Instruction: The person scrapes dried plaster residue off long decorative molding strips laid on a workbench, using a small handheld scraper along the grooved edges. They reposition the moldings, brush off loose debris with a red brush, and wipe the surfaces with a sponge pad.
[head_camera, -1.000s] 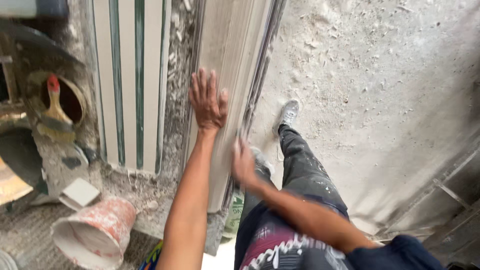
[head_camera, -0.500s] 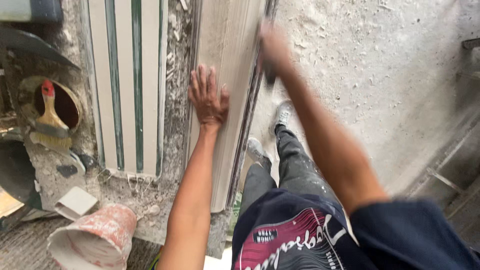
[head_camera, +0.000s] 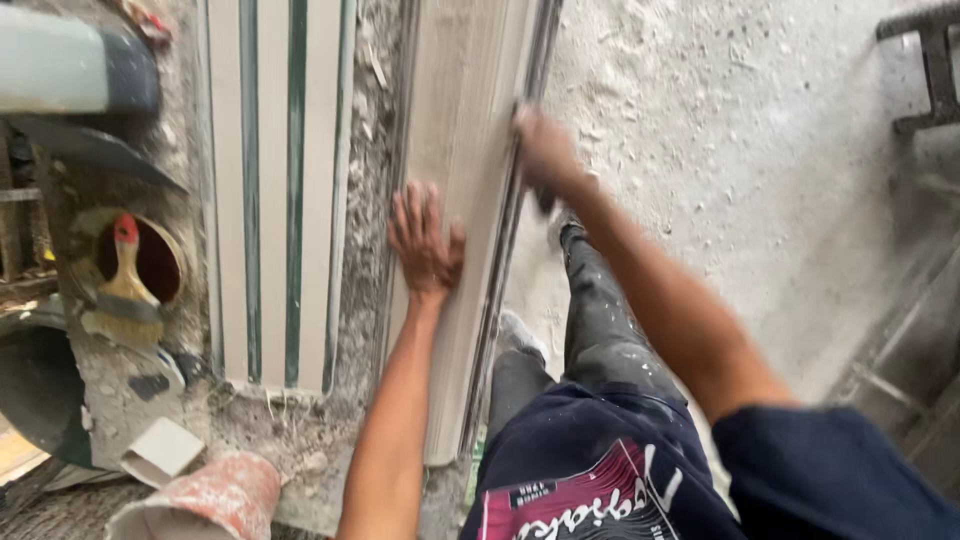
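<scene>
Both hands steady the long pale panel (head_camera: 460, 200) standing right of the ribbed panels (head_camera: 275, 190): left hand (head_camera: 425, 240) flat and spread, right hand (head_camera: 545, 155) gripping its right edge (blurred), likely positioning it.

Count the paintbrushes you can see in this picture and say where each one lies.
1. A red-tipped wooden-handled paintbrush rests across the round dark opening at the left, well away from both hands. Others may be hidden among the clutter.

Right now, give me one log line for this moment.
left hand: flat on pale panel | right hand: gripping panel's right edge | brush: left, untouched
</scene>
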